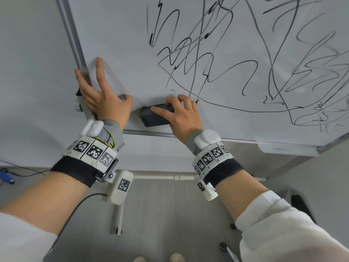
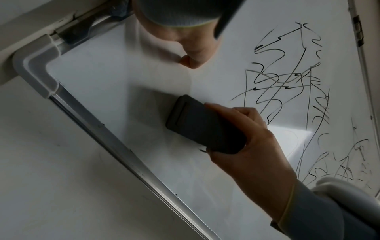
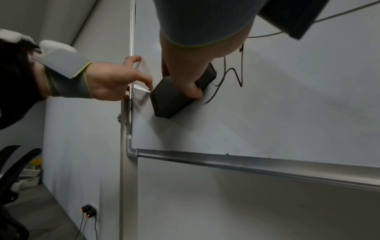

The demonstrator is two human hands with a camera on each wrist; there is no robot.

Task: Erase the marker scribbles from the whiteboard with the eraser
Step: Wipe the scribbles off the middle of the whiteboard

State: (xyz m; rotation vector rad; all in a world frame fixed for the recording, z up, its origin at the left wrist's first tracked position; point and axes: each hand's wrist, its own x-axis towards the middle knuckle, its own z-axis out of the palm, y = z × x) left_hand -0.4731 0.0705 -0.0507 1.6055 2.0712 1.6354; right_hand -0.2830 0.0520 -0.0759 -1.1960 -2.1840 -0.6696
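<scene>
Right hand (image 1: 184, 118) grips dark eraser (image 1: 156, 115), fingers (image 1: 172, 100) curled over its top, pad flat on whiteboard (image 1: 117, 35) near lower left corner. Left hand (image 1: 102, 93) spread, fingers straight, bracing board's left frame edge (image 1: 72, 35). Corner patch around eraser looks clean; black scribbles (image 1: 236, 59) cover most of surface up and right, so job judged barely begun. Below: tray rail (image 1: 245, 141), stand legs, floor. Nothing blocks sweep path.
</scene>
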